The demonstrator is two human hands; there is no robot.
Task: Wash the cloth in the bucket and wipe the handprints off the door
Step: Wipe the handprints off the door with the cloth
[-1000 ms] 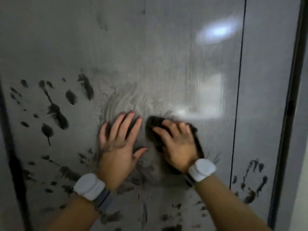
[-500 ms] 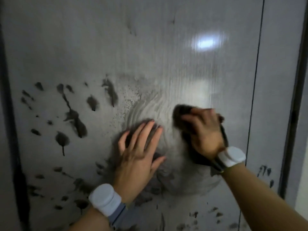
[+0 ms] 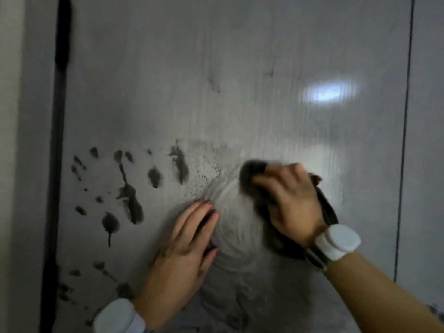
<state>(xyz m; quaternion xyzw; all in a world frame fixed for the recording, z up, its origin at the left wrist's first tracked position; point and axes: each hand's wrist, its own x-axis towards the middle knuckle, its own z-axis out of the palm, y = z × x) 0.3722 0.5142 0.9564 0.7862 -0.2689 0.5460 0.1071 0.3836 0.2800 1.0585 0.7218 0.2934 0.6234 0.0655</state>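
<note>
1. Right hand (image 3: 292,200) presses a dark cloth (image 3: 254,179) against the grey door (image 3: 240,80), fingers curled over its bunched top while the rest of it trails out beneath the palm towards the wrist.
2. Left hand (image 3: 185,243) lies flat on the door just left of the cloth, fingers straight and close together, holding nothing; it looks to be bracing the body.
3. Between the left hand and the cloth the door shows pale curved wipe streaks (image 3: 230,212), so that patch is partly cleaned.
4. Well left of the cloth, dark handprints (image 3: 129,188) stand untouched, one with a drip running down; more smudges (image 3: 101,267) lie below and left of the cloth.
5. White wristbands sit on both wrists; the bucket is not in view.
6. The cloth looks soft, limp and probably wet, so it should fold and slide easily. A grip over the bunched middle with the palm flat behind it would spread pressure; loose edges may flap and smear dirt.
</note>
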